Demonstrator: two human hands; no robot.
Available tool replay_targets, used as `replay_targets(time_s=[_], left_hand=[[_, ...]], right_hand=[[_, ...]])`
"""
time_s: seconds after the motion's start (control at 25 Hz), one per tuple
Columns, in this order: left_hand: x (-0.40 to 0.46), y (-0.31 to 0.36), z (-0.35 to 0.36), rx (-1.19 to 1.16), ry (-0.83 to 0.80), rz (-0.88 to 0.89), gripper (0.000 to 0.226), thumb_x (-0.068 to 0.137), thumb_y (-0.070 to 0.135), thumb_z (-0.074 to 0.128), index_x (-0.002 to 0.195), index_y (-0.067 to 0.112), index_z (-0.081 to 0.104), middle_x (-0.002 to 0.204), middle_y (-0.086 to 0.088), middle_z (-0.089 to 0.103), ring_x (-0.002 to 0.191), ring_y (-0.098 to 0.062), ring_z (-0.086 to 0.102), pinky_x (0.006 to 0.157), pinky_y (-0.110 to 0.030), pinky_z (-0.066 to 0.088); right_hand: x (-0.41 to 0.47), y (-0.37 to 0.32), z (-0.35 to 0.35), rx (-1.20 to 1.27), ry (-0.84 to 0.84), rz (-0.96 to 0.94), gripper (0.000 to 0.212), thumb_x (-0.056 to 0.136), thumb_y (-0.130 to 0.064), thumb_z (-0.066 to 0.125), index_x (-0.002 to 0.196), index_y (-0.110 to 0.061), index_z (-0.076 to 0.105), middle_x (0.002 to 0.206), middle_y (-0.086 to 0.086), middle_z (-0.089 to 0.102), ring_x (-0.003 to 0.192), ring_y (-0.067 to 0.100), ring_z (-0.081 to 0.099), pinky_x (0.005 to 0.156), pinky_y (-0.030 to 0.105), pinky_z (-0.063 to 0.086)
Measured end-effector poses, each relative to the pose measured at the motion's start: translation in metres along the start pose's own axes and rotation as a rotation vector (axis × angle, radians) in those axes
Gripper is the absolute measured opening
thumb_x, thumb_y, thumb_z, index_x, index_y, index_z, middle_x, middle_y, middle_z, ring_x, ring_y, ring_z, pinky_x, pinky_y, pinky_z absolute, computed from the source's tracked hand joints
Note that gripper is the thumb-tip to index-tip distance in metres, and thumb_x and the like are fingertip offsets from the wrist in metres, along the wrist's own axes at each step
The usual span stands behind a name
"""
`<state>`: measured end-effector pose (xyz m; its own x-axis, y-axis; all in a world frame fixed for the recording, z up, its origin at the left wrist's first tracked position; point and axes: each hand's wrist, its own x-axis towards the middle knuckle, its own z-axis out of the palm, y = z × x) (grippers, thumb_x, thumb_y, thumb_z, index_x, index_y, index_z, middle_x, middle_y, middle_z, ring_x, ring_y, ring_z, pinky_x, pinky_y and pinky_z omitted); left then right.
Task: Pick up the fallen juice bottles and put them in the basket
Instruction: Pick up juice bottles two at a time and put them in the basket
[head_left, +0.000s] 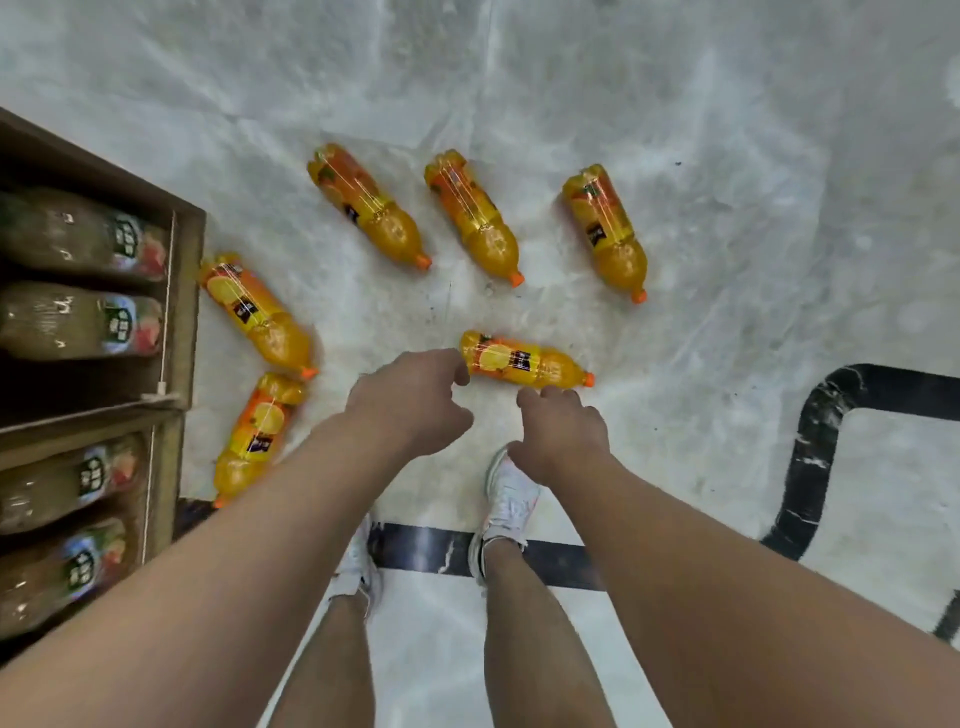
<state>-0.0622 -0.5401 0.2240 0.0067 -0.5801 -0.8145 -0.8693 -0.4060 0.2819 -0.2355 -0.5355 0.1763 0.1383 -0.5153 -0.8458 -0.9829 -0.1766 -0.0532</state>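
Several orange juice bottles lie on their sides on the pale marble floor. The nearest bottle (524, 359) lies crosswise, cap pointing right. My left hand (415, 400) hovers just left of its base, fingers curled and empty. My right hand (561, 428) hangs just below the bottle, fingers loosely curled, holding nothing. Three bottles lie farther away: one (366, 205), another (472, 215), and a third (605, 231). Two more, one (257, 314) and another (257, 436), lie by the shelf on the left. No basket is in view.
A brown shelf unit (182, 291) at the left holds greenish-brown bottles with red and white labels. My two feet in white shoes (506, 499) stand near a black floor stripe (415, 551). A curved black inlay (810, 452) marks the floor at right.
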Motion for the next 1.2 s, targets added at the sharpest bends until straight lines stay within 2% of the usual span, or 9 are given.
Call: replay_targets(time_s=[0.2, 0.36, 0.48, 0.6, 0.68, 0.76, 0.8, 0.96, 1.2], left_hand=[[0.093, -0.032, 0.075, -0.062, -0.050, -0.042, 0.040, 0.087, 0.036, 0.069, 0.125, 0.036, 0.058, 0.123, 0.007, 0.063, 0.110, -0.019, 0.061, 0.085, -0.035, 0.050], [0.144, -0.063, 0.119, -0.073, -0.058, -0.048, 0.040, 0.088, 0.036, 0.067, 0.127, 0.036, 0.057, 0.124, 0.007, 0.062, 0.111, -0.020, 0.060, 0.080, -0.033, 0.047], [0.160, -0.085, 0.142, -0.099, -0.049, -0.046, 0.038, 0.090, 0.037, 0.066, 0.127, 0.038, 0.056, 0.121, 0.010, 0.062, 0.107, -0.017, 0.061, 0.082, -0.034, 0.050], [0.162, -0.104, 0.163, -0.152, -0.084, -0.039, 0.036, 0.091, 0.042, 0.067, 0.125, 0.039, 0.056, 0.117, 0.016, 0.063, 0.103, -0.012, 0.062, 0.087, -0.035, 0.053], [0.159, -0.112, 0.174, -0.163, -0.126, -0.035, 0.034, 0.092, 0.043, 0.067, 0.124, 0.040, 0.057, 0.115, 0.017, 0.063, 0.101, -0.010, 0.063, 0.088, -0.035, 0.054], [0.155, -0.115, 0.179, -0.152, -0.167, -0.032, 0.033, 0.093, 0.042, 0.067, 0.124, 0.040, 0.057, 0.115, 0.017, 0.062, 0.100, -0.009, 0.062, 0.086, -0.033, 0.054], [0.153, -0.116, 0.180, -0.144, -0.184, -0.030, 0.033, 0.093, 0.042, 0.067, 0.124, 0.040, 0.056, 0.115, 0.017, 0.062, 0.100, -0.009, 0.062, 0.085, -0.033, 0.054], [0.152, -0.125, 0.168, -0.075, -0.222, -0.047, 0.033, 0.094, 0.039, 0.065, 0.125, 0.038, 0.056, 0.116, 0.015, 0.062, 0.104, -0.011, 0.060, 0.082, -0.031, 0.049], [0.147, -0.174, 0.144, 0.031, -0.245, -0.145, 0.040, 0.091, 0.033, 0.062, 0.131, 0.035, 0.056, 0.127, 0.006, 0.061, 0.116, -0.021, 0.059, 0.082, -0.032, 0.044]], right_hand=[[0.134, 0.002, 0.061, -0.091, 0.084, -0.072, 0.062, 0.090, -0.032, 0.068, 0.143, -0.017, 0.039, 0.141, 0.011, 0.045, 0.131, 0.033, 0.042, 0.094, 0.043, 0.043], [0.216, 0.013, 0.112, -0.117, 0.179, -0.033, 0.082, 0.086, -0.029, 0.073, 0.152, -0.019, 0.026, 0.147, 0.013, 0.035, 0.138, 0.035, 0.032, 0.104, 0.044, 0.041], [0.253, 0.029, 0.141, -0.204, 0.226, 0.015, 0.106, 0.084, -0.032, 0.077, 0.160, -0.022, 0.005, 0.161, 0.016, 0.014, 0.150, 0.040, 0.013, 0.120, 0.054, 0.024], [0.283, 0.044, 0.159, -0.293, 0.242, -0.023, 0.117, 0.085, -0.041, 0.078, 0.161, -0.024, -0.010, 0.167, 0.018, -0.001, 0.154, 0.045, 0.000, 0.121, 0.063, 0.010], [0.297, 0.048, 0.160, -0.246, 0.229, -0.064, 0.117, 0.083, -0.043, 0.080, 0.162, -0.026, -0.005, 0.164, 0.020, 0.014, 0.152, 0.045, 0.012, 0.120, 0.064, 0.016], [0.302, 0.049, 0.155, -0.179, 0.215, -0.106, 0.111, 0.076, -0.038, 0.083, 0.159, -0.026, 0.011, 0.149, 0.017, 0.039, 0.139, 0.043, 0.037, 0.113, 0.060, 0.032], [0.299, 0.048, 0.152, -0.161, 0.204, -0.120, 0.108, 0.073, -0.036, 0.084, 0.157, -0.026, 0.017, 0.142, 0.015, 0.045, 0.131, 0.041, 0.043, 0.108, 0.057, 0.038], [0.262, 0.027, 0.138, -0.103, 0.147, -0.107, 0.108, 0.070, -0.042, 0.083, 0.155, -0.026, 0.018, 0.136, 0.014, 0.046, 0.122, 0.038, 0.046, 0.095, 0.053, 0.047], [0.187, -0.045, 0.124, 0.090, 0.133, -0.029, 0.109, 0.065, -0.050, 0.081, 0.152, -0.028, 0.018, 0.131, 0.012, 0.047, 0.118, 0.037, 0.046, 0.088, 0.049, 0.048]])
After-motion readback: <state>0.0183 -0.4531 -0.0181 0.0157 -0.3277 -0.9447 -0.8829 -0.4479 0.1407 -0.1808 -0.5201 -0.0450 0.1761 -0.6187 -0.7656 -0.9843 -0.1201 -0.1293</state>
